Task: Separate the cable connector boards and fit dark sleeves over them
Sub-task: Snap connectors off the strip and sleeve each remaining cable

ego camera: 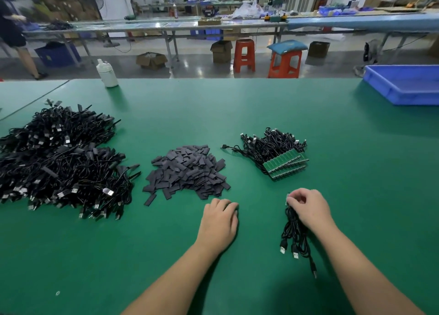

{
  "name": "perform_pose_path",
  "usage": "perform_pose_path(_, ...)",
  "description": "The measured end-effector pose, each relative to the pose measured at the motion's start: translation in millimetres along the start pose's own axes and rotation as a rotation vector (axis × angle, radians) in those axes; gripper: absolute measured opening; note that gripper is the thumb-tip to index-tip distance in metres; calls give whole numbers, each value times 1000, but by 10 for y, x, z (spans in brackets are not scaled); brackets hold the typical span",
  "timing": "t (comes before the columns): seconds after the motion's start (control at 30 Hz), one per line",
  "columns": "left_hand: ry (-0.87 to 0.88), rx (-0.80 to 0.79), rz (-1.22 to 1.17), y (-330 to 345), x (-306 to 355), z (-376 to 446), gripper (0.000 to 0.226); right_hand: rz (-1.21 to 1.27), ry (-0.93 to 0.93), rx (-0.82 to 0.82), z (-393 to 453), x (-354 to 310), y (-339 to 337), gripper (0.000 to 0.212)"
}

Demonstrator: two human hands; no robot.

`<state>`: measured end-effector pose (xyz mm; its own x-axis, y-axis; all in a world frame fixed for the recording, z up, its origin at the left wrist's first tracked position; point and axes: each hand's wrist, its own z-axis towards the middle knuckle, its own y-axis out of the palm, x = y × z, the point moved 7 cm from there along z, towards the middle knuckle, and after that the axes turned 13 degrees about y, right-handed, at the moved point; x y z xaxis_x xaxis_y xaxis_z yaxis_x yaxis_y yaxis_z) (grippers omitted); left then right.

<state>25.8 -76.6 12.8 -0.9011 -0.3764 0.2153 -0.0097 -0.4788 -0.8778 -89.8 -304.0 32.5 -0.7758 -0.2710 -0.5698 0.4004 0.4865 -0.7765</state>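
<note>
Connector boards point(287, 166), green and still joined in stacked strips, are lying on the green table point(237, 110) just right of the sleeve pile point(187, 169), with their black cables point(270, 146) tangling behind them toward the far edge. The sleeve pile, a loose heap of flat dark grey pieces, is sitting near the middle of the table and serving as the landmark for everything else. Left of the sleeve pile, a much larger mound of finished cables point(59, 162) is spreading toward the table's left edge, many of its ends already wearing dark covers. Just in front of the sleeve pile, on its near right side, the left hand point(219, 222) is resting palm down on the table, fingers loosely curved and holding nothing, fingertips almost reaching the nearest sleeves. Farther right of the sleeve pile and nearer the viewer, the right hand point(308, 207) is pinching a small bundle of cables point(295, 236) at its top, fingers curled tight around it; a sliver of board is showing at the fingertips, and the USB plugs point(288, 250) are trailing down toward the viewer. Far behind the sleeve pile, a white bottle point(107, 73) is standing at the table's far edge. Well to the right of and behind the sleeve pile, a blue tray point(401, 84) is sitting at the far right corner.
</note>
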Motion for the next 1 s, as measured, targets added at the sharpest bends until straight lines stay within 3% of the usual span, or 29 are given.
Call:
perform_pose_path(0.1,2,-23,21,8,7,1,22,-195,38,20,5,14,90,51)
perform_pose_path(0.17,-7,-38,27,11,6,-9,24,-158,96,18,24,46,84,58)
perform_pose_path(0.33,-81,-126,-41,10,-5,34,30,111,138,-8,15,49,29,20)
perform_pose_path(0.47,-295,-117,-438,-26,93,216,36,115,12,-44,-125,-201,29,3)
perform_pose_path(0.57,-366,-183,-669,5,328,378,45,91,-132,-64,-293,-502,33,4)
perform_pose_path(0.7,-394,-115,-589,-118,413,507,14,19,-242,-24,-447,-734,14,2)
perform_pose_path(1.0,-446,-91,-629,-227,320,482,27,-81,-290,-19,-465,-768,47,9)
